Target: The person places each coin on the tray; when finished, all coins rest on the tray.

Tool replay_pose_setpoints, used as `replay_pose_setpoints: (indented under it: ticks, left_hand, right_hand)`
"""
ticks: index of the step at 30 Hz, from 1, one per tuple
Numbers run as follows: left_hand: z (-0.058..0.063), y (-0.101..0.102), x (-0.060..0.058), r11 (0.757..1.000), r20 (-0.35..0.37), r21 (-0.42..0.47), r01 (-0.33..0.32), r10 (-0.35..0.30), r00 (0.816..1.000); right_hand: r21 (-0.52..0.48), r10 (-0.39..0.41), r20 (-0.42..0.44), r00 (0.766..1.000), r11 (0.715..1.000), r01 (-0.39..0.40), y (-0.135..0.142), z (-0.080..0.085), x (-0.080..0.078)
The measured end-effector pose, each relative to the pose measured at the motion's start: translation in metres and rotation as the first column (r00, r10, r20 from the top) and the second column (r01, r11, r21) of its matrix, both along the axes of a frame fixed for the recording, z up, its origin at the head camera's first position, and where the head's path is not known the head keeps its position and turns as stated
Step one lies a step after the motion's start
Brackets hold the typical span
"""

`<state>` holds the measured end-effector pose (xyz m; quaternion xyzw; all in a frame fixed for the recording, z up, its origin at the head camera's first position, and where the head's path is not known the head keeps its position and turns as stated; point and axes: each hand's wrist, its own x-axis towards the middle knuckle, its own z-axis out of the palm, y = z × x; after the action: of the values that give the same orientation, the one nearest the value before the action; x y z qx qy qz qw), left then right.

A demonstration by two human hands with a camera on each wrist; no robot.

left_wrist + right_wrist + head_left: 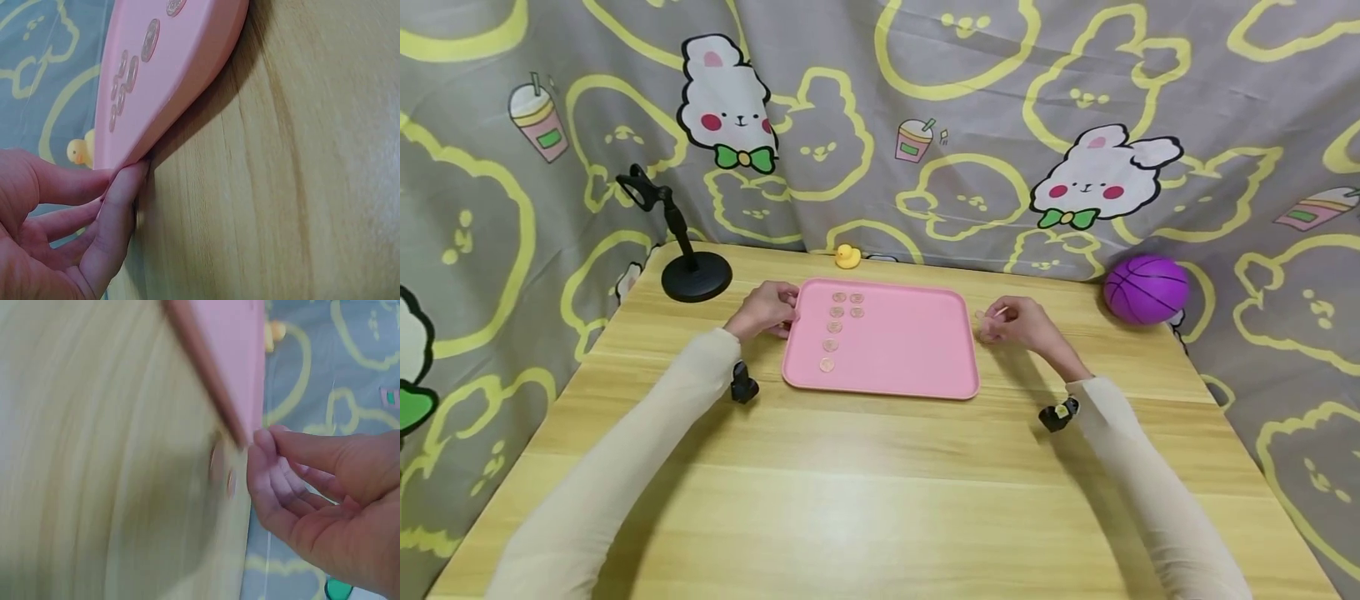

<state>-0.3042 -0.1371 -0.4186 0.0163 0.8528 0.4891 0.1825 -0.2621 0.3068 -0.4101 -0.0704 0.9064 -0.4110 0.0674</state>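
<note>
A pink rectangular tray (910, 342) lies on the wooden table, with several small round coins (834, 327) in two columns towards its left side. My left hand (765, 308) pinches the tray's left rim; in the left wrist view the thumb is on the inner side and the forefinger (122, 194) on the outer. My right hand (1017, 321) is just beyond the tray's right edge, thumb and forefinger tips together. Whether a coin is between those tips is not visible. Two coins (217, 461) show on the table beside that hand in the right wrist view, which is blurred.
Behind the tray sits a yellow toy duck (847, 256). A black stand with a clip (696, 275) is at the back left, a purple basketball (1146, 289) at the back right. A patterned curtain (850, 125) hangs around the table (865, 500).
</note>
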Motion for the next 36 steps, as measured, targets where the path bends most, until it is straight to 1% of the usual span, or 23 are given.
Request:
replay_pose_setpoints:
  ticks: [4,8,10,12,14,17,19,21,26,32,36]
  left_hand:
    - [0.000,0.003,-0.001,1.000,0.008,0.004,0.007,-0.007,1.000]
    - [-0.002,0.002,0.000,1.000,0.017,-0.009,-0.002,0.002,1.000]
    - [-0.001,0.001,0.000,1.000,0.019,-0.012,-0.006,0.006,1.000]
    - [-0.001,0.000,0.001,1.000,0.018,-0.011,-0.008,0.008,1.000]
    - [-0.001,-0.002,0.001,1.000,0.018,-0.010,-0.012,0.012,1.000]
    - [0.000,-0.004,0.001,1.000,0.019,-0.013,-0.016,0.016,1.000]
    - [-0.001,-0.005,0.000,1.000,0.023,-0.014,-0.021,0.021,1.000]
    - [0.000,-0.005,0.000,1.000,0.024,-0.015,-0.014,0.015,1.000]
    - [0.001,-0.002,0.000,1.000,0.029,-0.008,-0.001,0.001,1.000]
    - [0.000,-0.001,-0.001,1.000,0.027,-0.013,-0.006,0.006,1.000]
    - [0.000,-0.002,-0.003,1.000,0.018,-0.008,-0.011,0.011,1.000]
  right_hand:
    - [-0.095,0.025,0.051,0.998,0.995,-0.020,-0.021,0.002,-0.002]
    - [-0.137,0.083,0.104,0.991,0.988,-0.069,-0.046,-0.005,-0.005]
    - [-0.177,0.091,0.156,0.984,0.982,-0.063,-0.059,-0.008,-0.007]
    - [-0.172,0.091,0.183,0.979,0.983,-0.060,-0.071,-0.009,-0.010]
    - [-0.190,0.096,0.215,0.972,0.980,-0.055,-0.084,-0.009,-0.013]
    - [-0.243,0.128,0.247,0.961,0.968,-0.067,-0.104,-0.011,-0.019]
    - [-0.296,0.153,0.270,0.951,0.953,-0.069,-0.118,-0.013,-0.022]
    - [-0.319,0.162,0.287,0.944,0.945,-0.066,-0.130,-0.017,-0.026]
    - [-0.305,0.149,0.322,0.935,0.951,-0.046,-0.155,-0.023,-0.032]
    - [-0.284,0.135,0.332,0.934,0.958,-0.038,-0.180,-0.021,-0.036]
    - [-0.273,0.122,0.350,0.929,0.962,-0.023,-0.190,-0.019,-0.041]
